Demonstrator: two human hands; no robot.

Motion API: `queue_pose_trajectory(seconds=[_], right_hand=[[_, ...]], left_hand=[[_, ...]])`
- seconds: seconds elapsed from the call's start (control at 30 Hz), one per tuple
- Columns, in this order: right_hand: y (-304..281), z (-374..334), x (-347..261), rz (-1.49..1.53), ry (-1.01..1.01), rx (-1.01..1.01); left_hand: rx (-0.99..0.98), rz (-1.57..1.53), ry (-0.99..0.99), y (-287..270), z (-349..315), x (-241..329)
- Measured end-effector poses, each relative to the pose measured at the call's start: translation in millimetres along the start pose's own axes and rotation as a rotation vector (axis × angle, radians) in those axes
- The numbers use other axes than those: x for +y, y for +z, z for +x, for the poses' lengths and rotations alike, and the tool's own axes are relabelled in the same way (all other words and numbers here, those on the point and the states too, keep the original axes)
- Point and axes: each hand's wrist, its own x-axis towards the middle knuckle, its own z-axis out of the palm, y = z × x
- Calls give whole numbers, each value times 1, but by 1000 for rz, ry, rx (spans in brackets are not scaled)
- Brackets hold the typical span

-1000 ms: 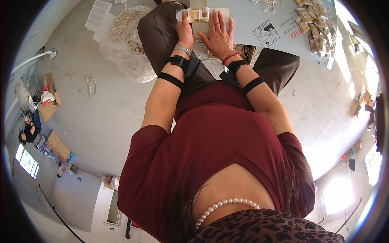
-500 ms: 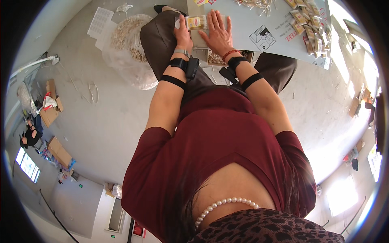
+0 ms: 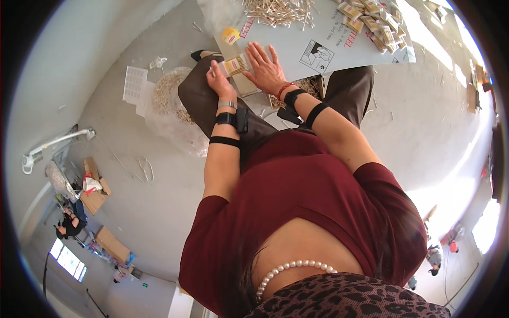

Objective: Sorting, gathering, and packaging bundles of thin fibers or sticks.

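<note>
A small clear pack of cotton swabs with a yellow and red label lies at the near left edge of the grey sheet-topped table. My left hand grips the pack's left end, its fingers partly hidden. My right hand rests flat with fingers extended, at the pack's right end and partly over a pale flat block. Just beyond the pack is a yellow label piece.
Loose cotton swabs are heaped at the table's far side. Many filled packs pile up at far right. A box of swabs sits below the table edge. On the floor at left stands a clear bag of swabs. People sit farther off.
The view has turned and shifted, so the table appears tilted and more of the loose swab heap shows. Both hands keep their places at the pack's two ends.
</note>
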Motion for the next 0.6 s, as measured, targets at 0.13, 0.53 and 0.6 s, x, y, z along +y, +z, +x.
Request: queue_pose_trajectory(seconds=[0.13,0.53,0.6], right_hand=[[-18,-2,36,2,90,86],[-32,25,155,2,203,227],[-31,24,158,28,207,195]], left_hand=[[75,502,522,0,1,26],[-759,1390,1038,163,-28,5],[-719,1469,1041,180,-28,0]])
